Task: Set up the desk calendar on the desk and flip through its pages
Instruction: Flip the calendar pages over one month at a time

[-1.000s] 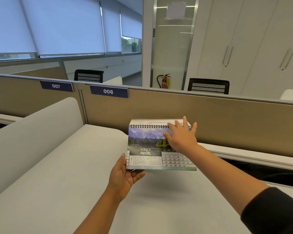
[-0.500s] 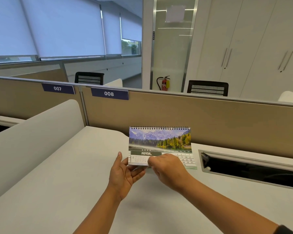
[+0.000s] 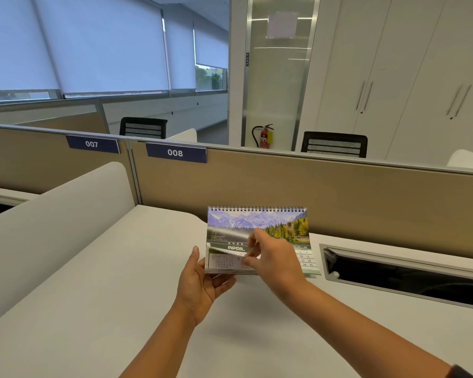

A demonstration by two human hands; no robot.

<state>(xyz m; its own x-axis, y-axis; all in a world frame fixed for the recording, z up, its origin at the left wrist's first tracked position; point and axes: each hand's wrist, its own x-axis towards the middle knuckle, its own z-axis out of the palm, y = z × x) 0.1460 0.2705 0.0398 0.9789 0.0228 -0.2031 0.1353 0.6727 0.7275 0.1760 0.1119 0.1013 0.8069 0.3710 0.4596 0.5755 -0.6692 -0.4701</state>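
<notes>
Right hand [image 3: 275, 264] pinching the lifted April page at frame centre, left hand [image 3: 200, 285] gripping desk calendar [image 3: 257, 225] lower-left corner, standing on white desk [image 3: 93, 309]

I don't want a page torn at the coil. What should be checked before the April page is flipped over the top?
1. Desk calendar upright on the desk: ok.
2. Left hand steadies its lower left corner: ok.
3. Right hand has the April page's bottom edge lifted: ok.
4. Only one page pinched: cannot tell.
5. Spiral coil straight, unobstructed: ok.
6. Room behind, before the partition: cannot tell.
</notes>
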